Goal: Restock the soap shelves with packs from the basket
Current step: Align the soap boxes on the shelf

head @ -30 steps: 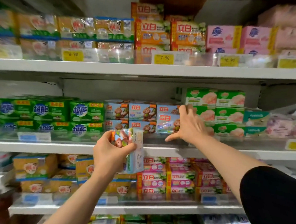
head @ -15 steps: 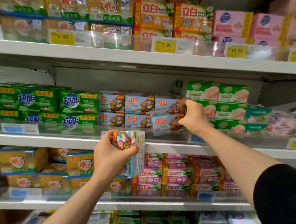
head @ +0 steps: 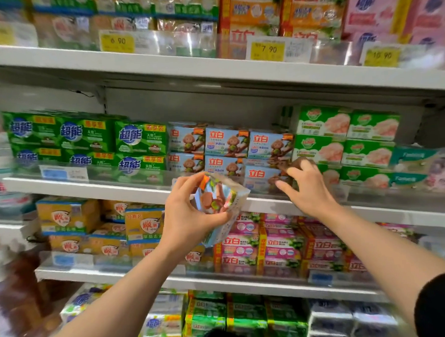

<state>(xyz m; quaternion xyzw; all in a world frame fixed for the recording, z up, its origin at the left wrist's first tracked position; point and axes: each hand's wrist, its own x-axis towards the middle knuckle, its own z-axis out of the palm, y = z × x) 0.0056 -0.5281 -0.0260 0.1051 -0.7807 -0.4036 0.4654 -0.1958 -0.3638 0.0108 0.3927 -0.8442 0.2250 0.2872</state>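
My left hand [head: 186, 216] grips a light-blue soap pack with a monkey picture [head: 222, 202], held end-on in front of the middle shelf's edge [head: 114, 190]. On that shelf stands a block of the same blue monkey packs [head: 226, 145], two high. My right hand [head: 306, 187] reaches onto the shelf at the block's right end, its curled fingers on the right end of the front lower pack [head: 262, 178], which sits forward of the others. The basket is out of view.
Green packs [head: 86, 139] stand left of the blue block, and green-and-pink packs [head: 343, 136] stand right of it. Orange packs and yellow price tags [head: 268, 50] fill the shelf above. Yellow and pink packs [head: 272, 245] sit below. A clear lip runs along each shelf front.
The view has dropped a little and moved nearer. My right hand slid down from the upper packs to the front lower pack's right end. My left hand keeps its pack in place.
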